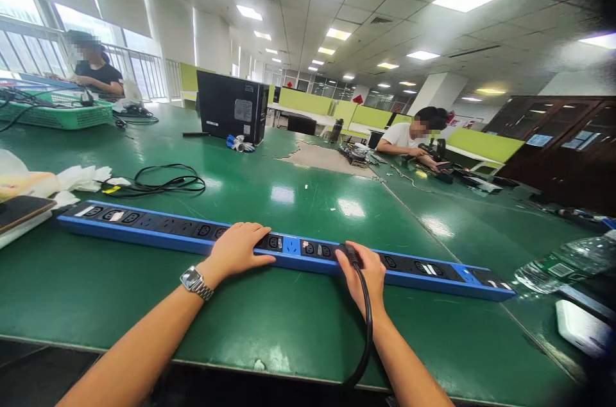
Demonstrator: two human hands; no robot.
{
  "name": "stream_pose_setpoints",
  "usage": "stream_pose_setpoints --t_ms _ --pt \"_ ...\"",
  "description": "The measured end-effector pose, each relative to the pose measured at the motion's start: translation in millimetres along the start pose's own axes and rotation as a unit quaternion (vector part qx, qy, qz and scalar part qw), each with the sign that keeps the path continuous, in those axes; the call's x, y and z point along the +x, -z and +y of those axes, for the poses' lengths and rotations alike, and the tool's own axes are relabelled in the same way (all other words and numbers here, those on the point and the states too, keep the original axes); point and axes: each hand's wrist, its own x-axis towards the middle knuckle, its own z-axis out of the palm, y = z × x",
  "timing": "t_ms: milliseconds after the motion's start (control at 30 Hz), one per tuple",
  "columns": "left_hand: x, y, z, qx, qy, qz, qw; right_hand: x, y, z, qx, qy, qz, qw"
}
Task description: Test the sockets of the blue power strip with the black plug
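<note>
A long blue power strip (158, 230) lies across the green counter (298, 323), running from nine o'clock to four o'clock in the view. The left hand (238, 248) rests flat on top of it near the middle, fingers spread and loosely extended, gripping nothing, a metal watch (196, 282) on the wrist. Just beside it at three o'clock, the right hand (368, 275) is closed around a black plug (350, 253) seated at the strip, its black cable (366, 330) trailing back over the wrist toward six o'clock. A coiled black cord (163, 181) lies behind the strip at eleven o'clock.
</note>
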Motion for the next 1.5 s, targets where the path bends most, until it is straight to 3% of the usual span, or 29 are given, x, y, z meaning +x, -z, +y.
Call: stream_pose_setpoints --t_ms 867,1200,1367,1500 --pt "-0.3 0.8 1.2 -0.001 0.005 0.005 1.000 0.0 1.0 -1.3 0.002 -0.011 -0.014 1.000" --pt "-0.8 1.7 0.6 0.003 0.003 0.000 1.000 -2.0 -1.2 -3.6 -0.054 -0.013 -0.028 0.998" --pt "-0.8 1.0 0.4 -0.002 0.002 0.003 1.000 0.5 -2.1 -3.1 -0.005 -0.046 -0.028 0.999" --pt "-0.4 1.3 1.1 0.001 0.002 0.001 1.000 3.4 -0.9 -1.2 0.093 -0.099 0.024 0.990"
